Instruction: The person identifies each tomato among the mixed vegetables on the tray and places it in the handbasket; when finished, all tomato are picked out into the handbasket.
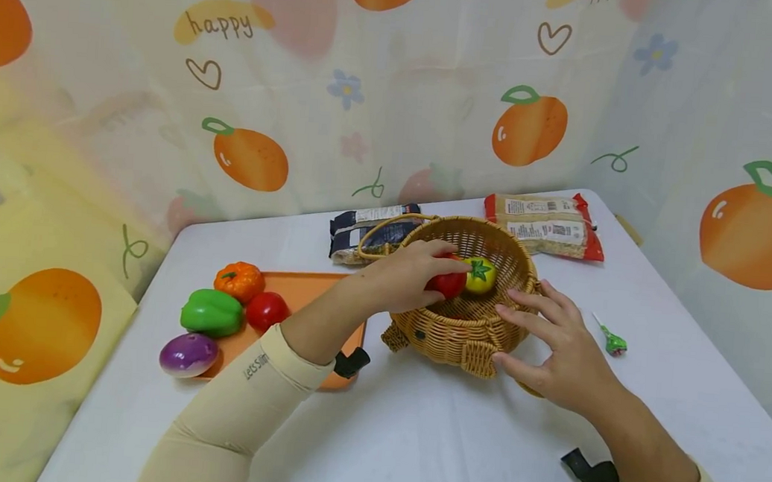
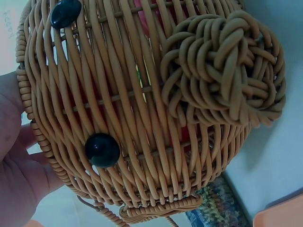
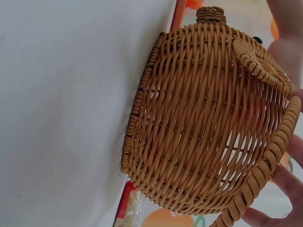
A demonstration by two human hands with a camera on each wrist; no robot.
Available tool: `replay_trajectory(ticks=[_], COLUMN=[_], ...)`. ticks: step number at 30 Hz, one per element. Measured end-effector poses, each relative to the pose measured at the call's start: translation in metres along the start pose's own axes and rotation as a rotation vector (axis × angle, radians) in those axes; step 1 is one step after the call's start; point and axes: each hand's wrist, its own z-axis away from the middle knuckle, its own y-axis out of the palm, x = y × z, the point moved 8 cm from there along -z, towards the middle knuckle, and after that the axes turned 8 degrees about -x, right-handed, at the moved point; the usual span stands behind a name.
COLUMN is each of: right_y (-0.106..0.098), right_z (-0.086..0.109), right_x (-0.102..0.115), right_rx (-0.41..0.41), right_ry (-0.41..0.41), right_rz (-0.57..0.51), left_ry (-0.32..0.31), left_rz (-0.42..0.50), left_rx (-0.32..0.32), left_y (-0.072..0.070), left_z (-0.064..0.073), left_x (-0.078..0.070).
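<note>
Reaching into a wicker basket (image 1: 446, 342), my left hand (image 1: 414, 273) grips a round red toy fruit (image 1: 449, 284) between thumb and fingers. Beside that fruit in the basket lies a yellow toy tomato (image 1: 481, 276) with a green star-shaped top. My right hand (image 1: 563, 350) holds the basket's right rim, fingers over the edge and thumb low outside. In the left wrist view, the basket's woven wall (image 2: 132, 104) shows black bead eyes and a knotted snout, with red showing through the weave. The basket's twisted handle (image 3: 265, 165) crosses in front of my right fingers in the right wrist view.
An orange tray (image 1: 309, 284) on the left bears an orange toy pumpkin (image 1: 240, 281), green bell pepper (image 1: 213, 312), purple eggplant-like piece (image 1: 188, 355) and red round piece (image 1: 267, 311). Behind are a dark packet (image 1: 366, 232) and red-ended bag (image 1: 548, 226). A green-wrapped lollipop (image 1: 614, 342) lies right.
</note>
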Motion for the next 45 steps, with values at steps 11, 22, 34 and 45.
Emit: replay_trajectory(ticks=[11,22,34,45], right_y=[0.000,0.000,0.002,0.002], right_z=[0.001,0.002,0.001,0.000], right_x=[-0.001,-0.002,-0.001,0.000], right_rx=[0.014,0.005,0.001,0.030], right_ry=[0.025,0.022,0.012,0.040], right_rz=[0.007,0.003,-0.017,0.011], left_ry=[-0.079,-0.057,-0.176,-0.308], left_rz=[0.060,-0.018,-0.060,0.005], left_rx=[-0.007,-0.104,-0.136,-0.063], left_y=[0.002,-0.005,-0.026,-0.021], left_z=[-0.001,0.005,0.044,0.092], left_x=[0.004,0.007,0.038,0.079])
